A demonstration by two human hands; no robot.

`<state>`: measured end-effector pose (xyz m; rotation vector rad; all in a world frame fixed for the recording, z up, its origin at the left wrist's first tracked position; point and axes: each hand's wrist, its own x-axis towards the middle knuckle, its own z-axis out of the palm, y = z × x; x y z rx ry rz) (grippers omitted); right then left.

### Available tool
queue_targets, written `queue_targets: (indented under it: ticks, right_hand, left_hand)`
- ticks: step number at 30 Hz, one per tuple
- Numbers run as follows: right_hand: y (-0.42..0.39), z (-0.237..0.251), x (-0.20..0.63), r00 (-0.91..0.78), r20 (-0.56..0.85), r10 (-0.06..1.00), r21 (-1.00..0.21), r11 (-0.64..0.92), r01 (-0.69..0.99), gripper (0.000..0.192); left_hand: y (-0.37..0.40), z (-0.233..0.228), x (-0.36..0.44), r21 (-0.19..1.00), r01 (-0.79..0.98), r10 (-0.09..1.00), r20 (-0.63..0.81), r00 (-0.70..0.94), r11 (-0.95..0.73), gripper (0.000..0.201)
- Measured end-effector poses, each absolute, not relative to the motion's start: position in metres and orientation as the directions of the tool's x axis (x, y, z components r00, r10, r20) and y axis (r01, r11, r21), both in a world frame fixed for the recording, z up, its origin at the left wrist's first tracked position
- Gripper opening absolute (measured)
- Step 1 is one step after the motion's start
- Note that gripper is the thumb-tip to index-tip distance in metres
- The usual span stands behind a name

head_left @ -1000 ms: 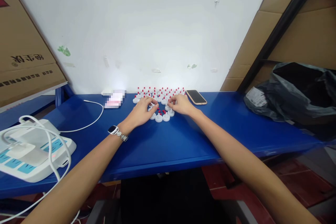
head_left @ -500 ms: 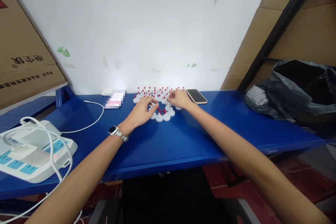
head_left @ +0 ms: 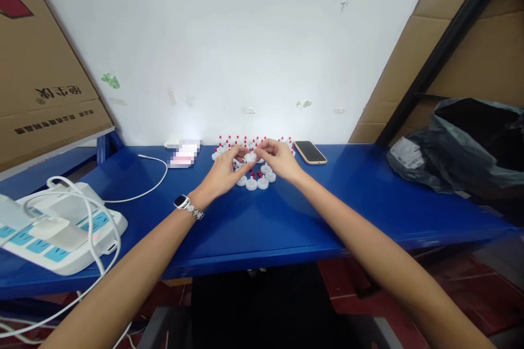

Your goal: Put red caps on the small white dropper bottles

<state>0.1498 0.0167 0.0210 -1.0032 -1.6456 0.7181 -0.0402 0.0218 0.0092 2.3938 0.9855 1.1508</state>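
Fingers [head_left: 244, 168]: left hand [head_left: 220, 174] and right hand [head_left: 283, 160], both, we note, closed on one white cap [head_left: 250, 158] between them, over the blue table [head_left: 254, 223]. Just nearer, we list further caps [head_left: 251, 183] and loose red tips [head_left: 260, 175]; behind, red-tipped caps [head_left: 215, 156], partly hidden; rightward, a phone [head_left: 310, 152].

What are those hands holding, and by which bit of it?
A white cap, between the left hand and right hand; it's too small to tell exactly which part they grip.

Left hand [head_left: 224, 172] and right hand [head_left: 283, 161] hold a white cap [head_left: 249, 157] between them over the blue table [head_left: 254, 223].
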Motion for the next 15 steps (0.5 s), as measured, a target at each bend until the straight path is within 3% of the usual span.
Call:
queue_targets:
  ticks: [6,11,15]
  right_hand:
    - [0.01,0.02,0.15,-0.187,0.495,0.849,-0.689,0.514,0.511,0.031]
    - [0.011,0.019,0.144,-0.199,0.487,0.85,-0.739,0.523,0.424,0.043]
    - [0.01,0.018,0.139,-0.154,0.477,0.865,-0.796,0.499,0.342,0.051]
  left_hand:
    - [0.019,0.01,-0.039,0.518,0.431,0.673,0.595,0.44,-0.739,0.035]
    - [0.017,0.01,-0.038,0.495,0.419,0.648,0.614,0.451,-0.761,0.046]
    - [0.014,0.013,-0.038,0.482,0.413,0.633,0.636,0.442,-0.773,0.039]
